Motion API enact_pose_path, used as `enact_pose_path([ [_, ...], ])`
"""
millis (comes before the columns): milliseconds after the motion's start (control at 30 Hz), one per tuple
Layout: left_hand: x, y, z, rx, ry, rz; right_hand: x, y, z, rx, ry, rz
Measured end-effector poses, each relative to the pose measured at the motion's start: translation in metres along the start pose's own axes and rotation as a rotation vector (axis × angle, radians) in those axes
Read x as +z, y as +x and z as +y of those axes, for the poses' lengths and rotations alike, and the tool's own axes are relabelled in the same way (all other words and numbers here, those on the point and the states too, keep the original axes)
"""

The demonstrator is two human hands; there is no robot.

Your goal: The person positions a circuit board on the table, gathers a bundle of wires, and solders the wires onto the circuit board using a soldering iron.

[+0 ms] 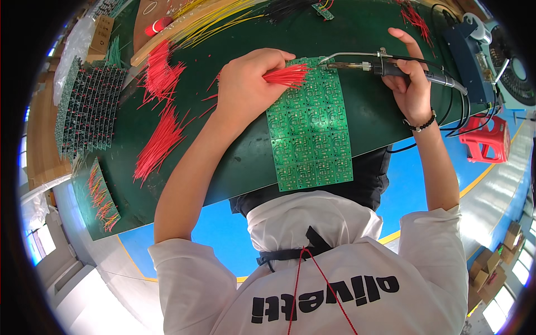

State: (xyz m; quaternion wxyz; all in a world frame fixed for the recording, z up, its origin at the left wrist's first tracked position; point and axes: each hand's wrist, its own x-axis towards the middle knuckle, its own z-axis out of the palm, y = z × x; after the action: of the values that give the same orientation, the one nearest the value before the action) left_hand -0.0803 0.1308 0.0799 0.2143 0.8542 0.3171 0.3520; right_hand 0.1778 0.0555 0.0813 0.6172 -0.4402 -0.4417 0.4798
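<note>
A green circuit board panel (310,131) lies on the dark green bench top, its near end reaching past the bench edge. Over its far left part, my left hand (245,81) is closed around a bundle of short red wires (287,76), their ends fanned toward the right. My right hand (410,84) grips a soldering iron (388,68) by its dark handle, with some fingers raised. A thin metal tube (357,54) runs along the iron. Both tips meet the board's far edge, close to the wire ends; whether they touch a wire is too small to tell.
Piles of red wires (162,142) lie left of my left arm. Stacked circuit boards (92,106) stand at the far left, with a wired board (103,195) nearer. Yellow wires (218,25) lie along the back. A blue box-shaped unit (472,58) and a red stool (486,137) are at the right.
</note>
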Motion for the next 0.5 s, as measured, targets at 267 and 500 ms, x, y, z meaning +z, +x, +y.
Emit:
enact_pose_path([
  [267,0.0003,0.0002,-0.0004,0.002,-0.002,0.0,-0.0013,0.0003,0.0009,-0.002,0.014,-0.007],
  [500,0.0009,0.0001,0.0002,-0.008,-0.011,0.0,-0.0025,0.0001,0.0011,0.0,0.028,-0.006],
])
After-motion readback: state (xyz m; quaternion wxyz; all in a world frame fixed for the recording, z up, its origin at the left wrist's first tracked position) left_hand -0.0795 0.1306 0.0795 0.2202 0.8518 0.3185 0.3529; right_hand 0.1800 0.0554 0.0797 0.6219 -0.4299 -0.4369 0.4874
